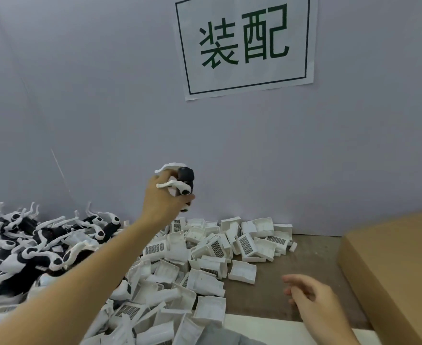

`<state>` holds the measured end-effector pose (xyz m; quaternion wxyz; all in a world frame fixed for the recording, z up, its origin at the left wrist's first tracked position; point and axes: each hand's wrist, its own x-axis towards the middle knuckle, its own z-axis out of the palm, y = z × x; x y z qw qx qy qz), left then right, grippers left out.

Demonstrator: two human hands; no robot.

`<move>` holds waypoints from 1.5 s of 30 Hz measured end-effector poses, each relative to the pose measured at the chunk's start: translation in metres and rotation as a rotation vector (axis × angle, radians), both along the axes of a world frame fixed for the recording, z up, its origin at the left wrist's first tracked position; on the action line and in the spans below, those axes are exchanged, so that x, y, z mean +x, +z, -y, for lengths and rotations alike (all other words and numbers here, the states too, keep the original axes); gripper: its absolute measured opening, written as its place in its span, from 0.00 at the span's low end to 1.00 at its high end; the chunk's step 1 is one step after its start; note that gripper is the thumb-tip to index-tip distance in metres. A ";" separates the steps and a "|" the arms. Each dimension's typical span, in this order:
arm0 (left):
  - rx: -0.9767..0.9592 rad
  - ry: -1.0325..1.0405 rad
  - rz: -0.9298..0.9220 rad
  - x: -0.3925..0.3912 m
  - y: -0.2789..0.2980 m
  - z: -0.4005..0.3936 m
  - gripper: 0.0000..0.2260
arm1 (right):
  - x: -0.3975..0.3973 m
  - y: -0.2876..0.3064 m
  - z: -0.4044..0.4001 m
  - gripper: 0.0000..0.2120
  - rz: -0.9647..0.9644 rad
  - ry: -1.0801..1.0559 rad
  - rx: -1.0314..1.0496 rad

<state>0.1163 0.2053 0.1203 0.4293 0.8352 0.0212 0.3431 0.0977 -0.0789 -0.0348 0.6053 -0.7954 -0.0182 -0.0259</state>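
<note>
- The left hand (162, 197) is seen in the middle of the frame, raised above the desk (309, 255), in front of the grey wall (80, 95).
- A few plastic pieces (183, 183) are grasped in this hand; they are black and white, and one thin white lever is seen sticking out to the left between the fingers.
- The plastic pieces are held in the air, well above the heaps, and nothing on the desk is touched by them.
- The right hand (312, 297) is found in the lower right of the frame. It is released, the fingers are loosely bent, and nothing is held in it.
- A heap of black and white levers (30, 245) is piled in the left part of the frame, beside the left forearm.
- A heap of white shells (217, 252), many with a small dark grid on them, is spread from the centre to the bottom of the frame.
- A cardboard box (391, 270) is placed at the right edge, near the right hand.
- A white sheet (267, 329) is laid at the bottom edge.
- A paper sign (245, 46) with green characters is fixed on the wall in the upper middle.
</note>
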 end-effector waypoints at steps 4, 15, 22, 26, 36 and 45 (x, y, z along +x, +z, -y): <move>-0.116 -0.116 0.088 -0.030 -0.022 0.067 0.23 | 0.000 0.003 0.003 0.16 -0.009 0.086 0.114; 0.237 -0.120 -0.108 -0.037 -0.140 0.165 0.25 | 0.001 0.009 0.005 0.36 -0.292 0.233 0.461; 0.271 -0.421 -0.059 -0.033 -0.149 0.164 0.33 | 0.001 0.014 0.014 0.27 -0.299 0.268 0.695; 0.022 -0.467 -0.007 -0.029 -0.150 0.158 0.33 | 0.004 0.015 0.019 0.22 -0.270 0.285 0.793; -0.773 -0.419 -0.276 -0.028 -0.149 0.158 0.13 | -0.002 0.002 0.011 0.35 0.317 0.097 -0.035; -0.760 -0.482 -0.285 -0.027 -0.151 0.165 0.07 | 0.002 -0.005 0.003 0.28 0.330 0.204 -0.189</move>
